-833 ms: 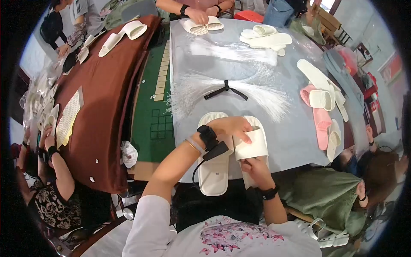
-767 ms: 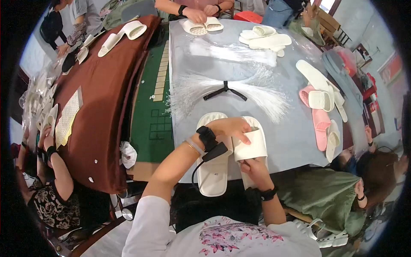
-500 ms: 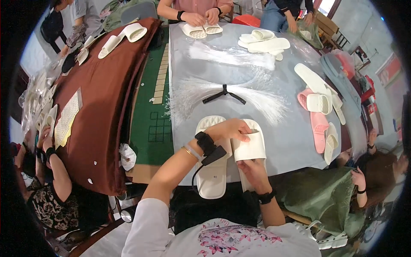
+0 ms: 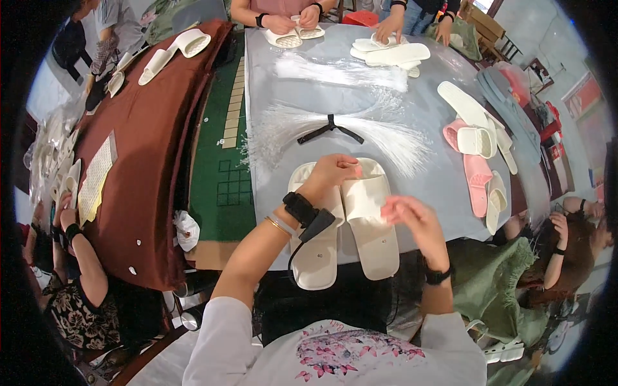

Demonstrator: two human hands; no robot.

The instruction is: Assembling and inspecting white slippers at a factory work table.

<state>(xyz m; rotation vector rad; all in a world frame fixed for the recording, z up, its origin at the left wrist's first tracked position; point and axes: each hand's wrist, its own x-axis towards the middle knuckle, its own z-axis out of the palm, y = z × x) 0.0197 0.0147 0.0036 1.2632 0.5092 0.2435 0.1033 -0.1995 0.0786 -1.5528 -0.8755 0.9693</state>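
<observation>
A pair of white slippers lies side by side at the table's near edge, the left slipper (image 4: 317,254) beside the right slipper (image 4: 376,248), soles down and toes pointing away. Over the left one's strap reaches my left hand (image 4: 331,177). Its bent fingertips are closed at the front edge of the right slipper's strap. Just right of that strap, my right hand (image 4: 417,222) hovers with loosely curved fingers, partly blurred, and nothing visible in them. Beyond the toes lies a bundle of thin clear-white plastic strands (image 4: 386,138), bound by a black tie (image 4: 330,125).
Another strand bundle (image 4: 341,72) lies farther back. White and pink slippers (image 4: 476,177) sit at right; a white slipper pile (image 4: 399,55) lies at the back under a co-worker's hand (image 4: 389,29). Another person handles slippers (image 4: 283,38) opposite. A brown-covered table (image 4: 148,128) stands left.
My right hand has come out from the right slipper's strap and moved up and right. My left hand has shifted toward the toe. A co-worker's hand has reached the back slipper pile.
</observation>
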